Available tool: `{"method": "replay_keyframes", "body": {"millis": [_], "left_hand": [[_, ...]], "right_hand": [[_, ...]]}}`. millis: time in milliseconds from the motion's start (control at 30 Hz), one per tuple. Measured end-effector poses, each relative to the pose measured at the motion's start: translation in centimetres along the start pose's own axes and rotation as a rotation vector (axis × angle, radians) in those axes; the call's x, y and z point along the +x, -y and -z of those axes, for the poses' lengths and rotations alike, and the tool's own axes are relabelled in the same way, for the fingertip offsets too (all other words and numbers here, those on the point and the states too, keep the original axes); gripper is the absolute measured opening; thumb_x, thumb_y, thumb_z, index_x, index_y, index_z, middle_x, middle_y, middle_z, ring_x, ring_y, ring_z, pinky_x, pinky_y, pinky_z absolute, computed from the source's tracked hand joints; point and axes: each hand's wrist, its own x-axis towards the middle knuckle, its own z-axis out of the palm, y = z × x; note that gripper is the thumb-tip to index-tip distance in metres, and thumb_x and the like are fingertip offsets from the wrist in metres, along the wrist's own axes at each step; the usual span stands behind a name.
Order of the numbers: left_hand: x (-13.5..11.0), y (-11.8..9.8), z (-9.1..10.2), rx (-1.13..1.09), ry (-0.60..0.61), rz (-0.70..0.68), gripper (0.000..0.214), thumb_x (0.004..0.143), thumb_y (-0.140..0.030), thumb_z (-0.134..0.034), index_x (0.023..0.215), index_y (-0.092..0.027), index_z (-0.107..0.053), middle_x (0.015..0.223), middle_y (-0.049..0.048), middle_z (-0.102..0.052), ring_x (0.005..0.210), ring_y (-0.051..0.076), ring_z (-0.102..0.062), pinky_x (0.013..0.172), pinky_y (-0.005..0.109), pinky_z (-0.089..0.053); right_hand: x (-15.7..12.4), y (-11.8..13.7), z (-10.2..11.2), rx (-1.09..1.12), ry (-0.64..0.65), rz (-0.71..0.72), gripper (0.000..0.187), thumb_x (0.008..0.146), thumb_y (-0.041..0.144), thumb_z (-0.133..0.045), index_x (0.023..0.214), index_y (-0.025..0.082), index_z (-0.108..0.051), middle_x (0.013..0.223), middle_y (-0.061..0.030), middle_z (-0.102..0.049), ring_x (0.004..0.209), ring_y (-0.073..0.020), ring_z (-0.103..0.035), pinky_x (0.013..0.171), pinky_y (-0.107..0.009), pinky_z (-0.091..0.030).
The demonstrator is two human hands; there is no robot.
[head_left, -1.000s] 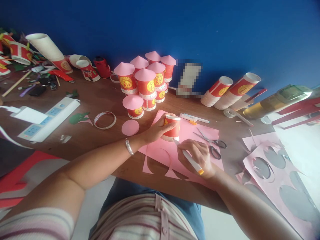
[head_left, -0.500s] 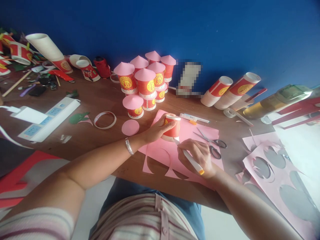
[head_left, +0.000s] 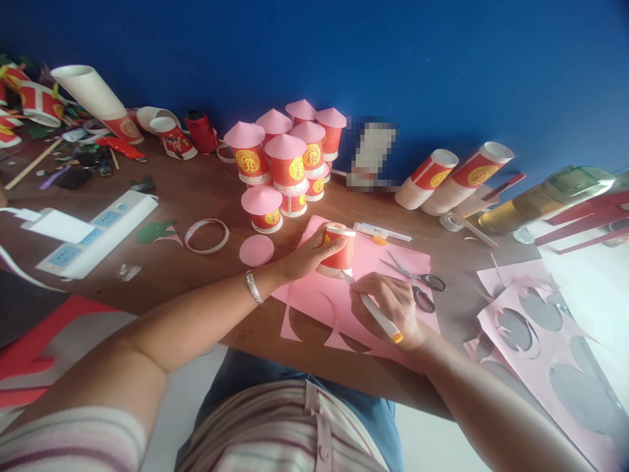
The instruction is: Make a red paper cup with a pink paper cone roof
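My left hand point(head_left: 307, 254) is wrapped round a red paper cup point(head_left: 339, 251) that stands upside down on a pink paper sheet point(head_left: 373, 262). My right hand point(head_left: 390, 307) grips a white pen with an orange end point(head_left: 376, 313), its tip touching the paper at the cup's base. A traced circle and cut-out curves show on the sheet near my hands. A loose pink paper disc point(head_left: 256, 250) lies left of the cup.
A pile of red cups with pink cone lids point(head_left: 282, 160) stands behind. Scissors point(head_left: 417, 283) and a glue stick point(head_left: 381, 232) lie right of the cup. A tape ring point(head_left: 206, 236), a power strip point(head_left: 95, 233), cup stacks point(head_left: 455, 174) and cut pink sheets point(head_left: 545, 341) surround me.
My right hand and the pen's tip have crept slightly along the cup's base. The left hand and the cup have stayed put.
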Motion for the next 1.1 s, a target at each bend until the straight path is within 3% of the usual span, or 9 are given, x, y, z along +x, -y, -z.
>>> {"method": "replay_keyframes", "body": {"millis": [400,867,1100], "left_hand": [[-0.13,-0.33,-0.07,0.033,-0.006,0.016,0.058,0.099,-0.063,-0.057,0.137,-0.019,-0.051,0.140,0.0132,-0.057,0.135,0.032,-0.053,0.115,0.048,-0.043],[-0.05,-0.18,-0.15,0.026,0.006,-0.004,0.056,0.100,-0.062,-0.057,0.138,-0.021,-0.052,0.143,0.0128,-0.056,0.139,0.032,-0.050,0.116,0.046,-0.041],[0.01,-0.05,-0.16,0.038,0.005,-0.026,0.059,0.099,-0.064,-0.058,0.137,-0.020,-0.052,0.142,0.0145,-0.055,0.138,0.033,-0.051,0.114,0.046,-0.042]], "right_hand": [[0.13,0.11,0.01,-0.027,0.015,-0.005,0.023,0.090,0.001,-0.059,0.096,0.023,-0.055,0.067,0.0062,-0.059,0.053,-0.0079,-0.051,0.050,-0.021,-0.040],[-0.20,0.18,-0.22,0.008,0.057,0.006,0.026,0.088,0.000,-0.059,0.099,0.023,-0.056,0.073,0.0042,-0.065,0.058,-0.0103,-0.061,0.054,-0.022,-0.045],[0.06,0.35,-0.27,0.009,0.067,0.010,0.022,0.093,0.002,-0.058,0.101,0.023,-0.055,0.075,0.0030,-0.066,0.058,-0.0099,-0.059,0.055,-0.023,-0.047]]}}
